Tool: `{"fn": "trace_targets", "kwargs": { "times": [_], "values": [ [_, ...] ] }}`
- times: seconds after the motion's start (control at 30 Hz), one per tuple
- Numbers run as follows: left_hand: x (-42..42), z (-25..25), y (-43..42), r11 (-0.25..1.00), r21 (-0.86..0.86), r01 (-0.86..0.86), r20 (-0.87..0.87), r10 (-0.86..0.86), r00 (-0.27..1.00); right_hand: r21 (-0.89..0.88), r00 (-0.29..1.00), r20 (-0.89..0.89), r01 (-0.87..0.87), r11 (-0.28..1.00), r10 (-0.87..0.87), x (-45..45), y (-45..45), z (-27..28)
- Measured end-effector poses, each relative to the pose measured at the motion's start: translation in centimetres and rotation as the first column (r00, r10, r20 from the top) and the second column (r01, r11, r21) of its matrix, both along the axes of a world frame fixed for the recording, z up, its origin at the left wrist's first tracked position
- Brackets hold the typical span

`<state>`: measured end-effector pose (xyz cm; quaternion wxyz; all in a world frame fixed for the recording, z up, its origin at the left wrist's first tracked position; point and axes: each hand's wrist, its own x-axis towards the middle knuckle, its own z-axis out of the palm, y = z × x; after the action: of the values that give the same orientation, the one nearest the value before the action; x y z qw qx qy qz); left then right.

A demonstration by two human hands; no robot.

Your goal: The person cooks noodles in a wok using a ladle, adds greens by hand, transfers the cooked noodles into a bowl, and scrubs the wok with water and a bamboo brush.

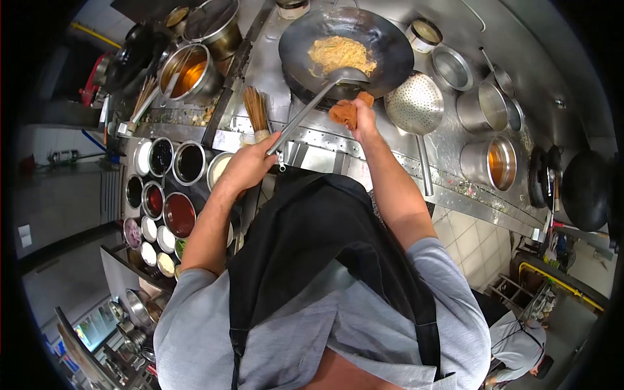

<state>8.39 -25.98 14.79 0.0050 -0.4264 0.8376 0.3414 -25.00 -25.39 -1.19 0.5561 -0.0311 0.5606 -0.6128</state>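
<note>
My left hand (250,164) grips the ladle (305,114), its bowl beside the yellow food (339,52) in the wok (392,49); my right hand (365,119) clutches an orange cloth (342,114) at the near rim. I seem mid-stir-fry; turning the food next calls for a steady wok.

In the wok (393,55) lies a clump of yellow, strand-like food (335,53), with the bowl of a long-handled ladle (353,76) at its near edge; the left hand (250,162) grips the ladle's handle, outside the wok to its near left. The right hand (364,119), closed around a bunched orange-brown cloth (344,114), is at the wok's near rim. Just right of the wok is a perforated strainer (414,104), with a bristle brush (255,110) near its left side and a pot of amber liquid (211,83) farther left.
</note>
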Motion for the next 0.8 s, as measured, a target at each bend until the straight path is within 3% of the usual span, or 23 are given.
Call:
{"fn": "trace_targets", "kwargs": {
  "times": [0.1,0.2,0.3,0.4,0.47,0.5,0.7,0.8],
  "values": [
    [0.4,2.5,-0.1,0.998,0.054,-0.035,0.024,0.033,0.999,-0.015,1.000,-0.001,-0.012,1.000,0.012,-0.1,0.3,0.4],
    [0.5,9.3,-1.3,0.892,0.375,-0.252,0.343,0.119,0.932,-0.038,0.999,0.001,-0.033,0.999,0.033,0.1,0.5,0.9],
    [4.5,2.0,-4.7,0.995,-0.048,0.093,0.014,-0.092,0.996,-0.008,0.999,0.001,-0.032,0.999,0.032,0.0,0.3,0.7],
    [3.0,-5.5,-8.8,0.910,-0.403,0.095,-0.121,-0.156,0.980,-0.036,0.998,0.033,-0.046,0.998,0.047,0.0,0.2,0.7],
    [-1.0,-3.2,-8.7,0.989,-0.013,-0.147,-0.198,0.142,0.970,-0.049,0.998,0.018,-0.062,0.997,0.063,-0.2,0.2,0.8],
    [-3.0,-2.5,-8.2,0.946,0.199,-0.257,-0.184,0.293,0.938,-0.046,0.997,0.013,-0.071,0.996,0.072,-0.2,0.4,0.7],
    [-11.1,-8.3,-12.6,0.939,0.177,-0.293,-0.281,0.334,0.900,0.014,0.991,0.085,-0.105,0.994,0.104,-0.4,0.5,1.6],
    [-12.6,-10.4,-14.1,0.934,0.304,-0.189,-0.259,0.272,0.927,0.024,0.987,0.122,-0.111,0.994,0.107,-0.4,0.4,1.7]
  ]
}}
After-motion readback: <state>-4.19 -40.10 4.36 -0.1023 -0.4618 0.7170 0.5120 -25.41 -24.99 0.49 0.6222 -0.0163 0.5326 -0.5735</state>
